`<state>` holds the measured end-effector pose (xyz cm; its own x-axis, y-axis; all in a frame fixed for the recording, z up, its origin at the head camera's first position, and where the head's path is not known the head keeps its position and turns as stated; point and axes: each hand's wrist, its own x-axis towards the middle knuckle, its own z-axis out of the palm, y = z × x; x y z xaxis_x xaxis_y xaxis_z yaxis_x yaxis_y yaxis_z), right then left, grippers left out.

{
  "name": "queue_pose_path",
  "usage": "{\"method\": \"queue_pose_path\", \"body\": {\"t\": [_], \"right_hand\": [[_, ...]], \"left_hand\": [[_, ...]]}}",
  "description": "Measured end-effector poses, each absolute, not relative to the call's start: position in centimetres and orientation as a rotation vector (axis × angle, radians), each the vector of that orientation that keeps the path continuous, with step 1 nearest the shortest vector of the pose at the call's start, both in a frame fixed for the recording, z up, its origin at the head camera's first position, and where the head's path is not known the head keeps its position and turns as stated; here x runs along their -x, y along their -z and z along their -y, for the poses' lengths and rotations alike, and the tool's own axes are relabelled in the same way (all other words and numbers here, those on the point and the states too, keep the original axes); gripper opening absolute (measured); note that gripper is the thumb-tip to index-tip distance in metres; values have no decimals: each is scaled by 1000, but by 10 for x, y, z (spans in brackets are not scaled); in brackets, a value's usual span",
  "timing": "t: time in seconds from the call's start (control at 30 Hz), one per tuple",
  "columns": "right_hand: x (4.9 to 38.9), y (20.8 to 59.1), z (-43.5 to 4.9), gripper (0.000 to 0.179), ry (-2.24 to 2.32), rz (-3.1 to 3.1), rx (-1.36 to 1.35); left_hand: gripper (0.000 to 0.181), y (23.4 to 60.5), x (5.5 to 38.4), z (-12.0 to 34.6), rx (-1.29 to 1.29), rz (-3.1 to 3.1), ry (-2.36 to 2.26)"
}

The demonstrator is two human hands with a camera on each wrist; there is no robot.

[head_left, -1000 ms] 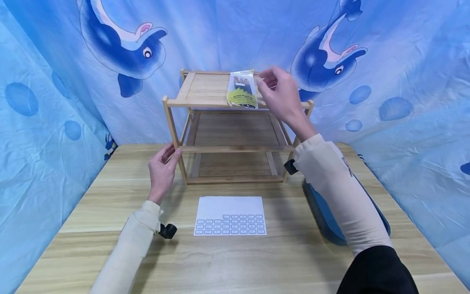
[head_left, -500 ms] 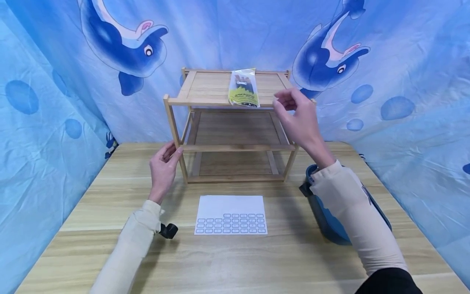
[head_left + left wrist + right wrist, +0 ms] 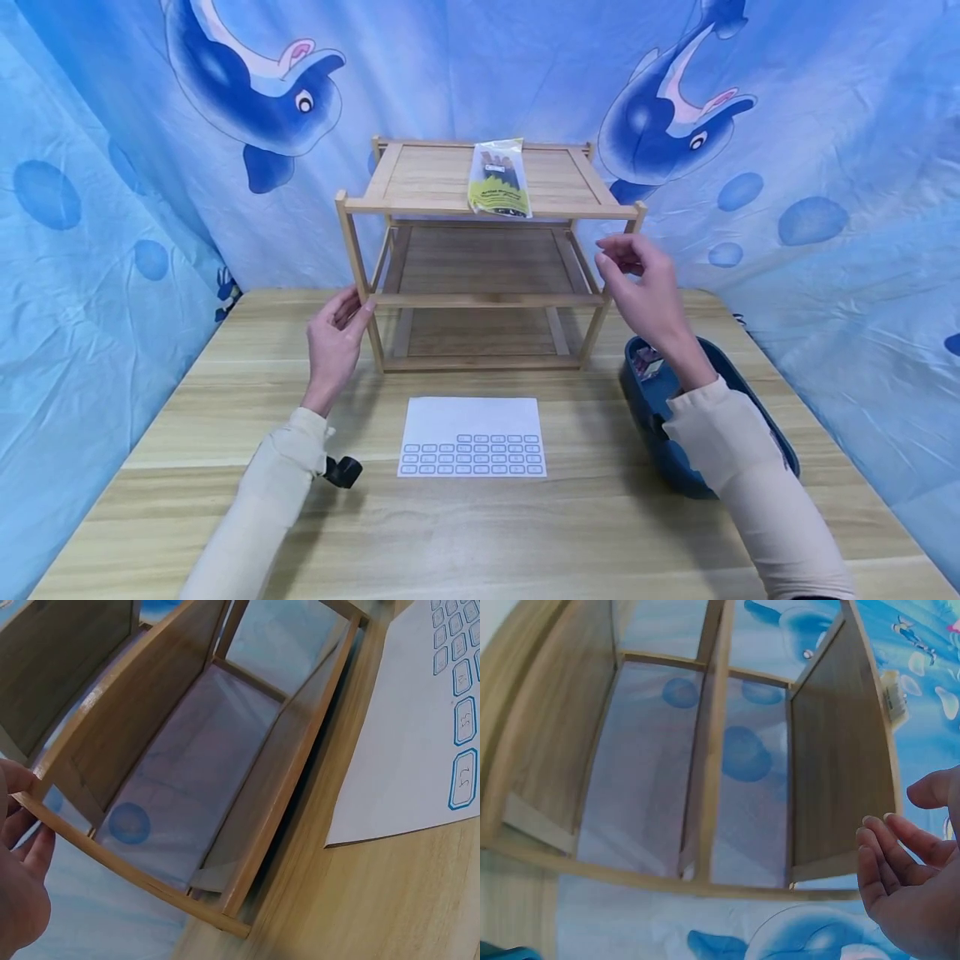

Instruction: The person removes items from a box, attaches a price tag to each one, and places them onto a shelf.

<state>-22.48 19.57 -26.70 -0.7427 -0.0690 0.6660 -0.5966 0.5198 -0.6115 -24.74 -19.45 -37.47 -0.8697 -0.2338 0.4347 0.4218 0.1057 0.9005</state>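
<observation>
A three-tier wooden shelf [image 3: 487, 301] stands on the table, and a clear-and-yellow plastic packet [image 3: 499, 182] printed with dark fingers or brushes lies on its top tier, reaching the front edge. My left hand [image 3: 333, 348] holds the shelf's left front leg at the middle tier. In the left wrist view, the thumb and fingers of the left hand [image 3: 24, 862] lie around that wooden leg [image 3: 112, 862]. Beside the right front leg my right hand [image 3: 647, 290] hovers with nothing in it, fingers loosely bent. The right wrist view shows a gap between thumb and fingers [image 3: 889, 855].
A dark blue bin [image 3: 651, 446] sits on the table at the right, partly under the right forearm, with a small packet [image 3: 647, 363] inside. White paper with rows of numbered boxes [image 3: 472, 421] lies before the shelf. A dolphin-print curtain [image 3: 480, 67] hangs behind.
My right hand has moved away from the packet, down and to the right, past the shelf's top edge toward the bin. The packet stays on the top tier. My left hand keeps its place.
</observation>
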Motion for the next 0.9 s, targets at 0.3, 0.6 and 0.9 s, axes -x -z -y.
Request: {"method": "queue_pose_path", "body": {"t": [0.3, 0.6, 0.9], "right_hand": [[215, 286, -216, 24, -1202, 2233, -471], [210, 297, -234, 29, -1203, 2298, -397], [209, 309, -253, 29, -1176, 2357, -355]], "left_hand": [[41, 376, 239, 187, 181, 1846, 1822], [18, 391, 226, 171, 11, 1741, 1742], [19, 400, 213, 146, 145, 1801, 1843]]}}
